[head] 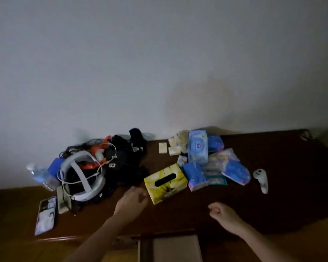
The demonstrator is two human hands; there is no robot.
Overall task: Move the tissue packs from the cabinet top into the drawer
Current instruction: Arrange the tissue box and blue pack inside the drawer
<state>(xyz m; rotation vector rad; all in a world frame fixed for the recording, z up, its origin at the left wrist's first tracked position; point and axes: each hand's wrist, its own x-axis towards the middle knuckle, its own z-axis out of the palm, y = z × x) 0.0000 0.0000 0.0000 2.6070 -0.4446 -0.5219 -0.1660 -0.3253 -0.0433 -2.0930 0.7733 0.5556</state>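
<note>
A yellow tissue box (166, 183) lies on the dark wooden cabinet top (284, 188). To its right is a heap of several blue and clear tissue packs (212, 161). My left hand (133, 200) hovers just left of the yellow box, fingers loosely curled, holding nothing. My right hand (222, 214) hangs over the cabinet's front part, fingers curled, with nothing in it. Below, at the frame's bottom, the open drawer (175, 248) shows a pale floor.
A white headset with cables and black gear (83, 176) is piled at the left. A water bottle (40, 175) and a phone (45, 214) lie further left. A white controller (261, 179) rests right of the packs. The wall rises behind.
</note>
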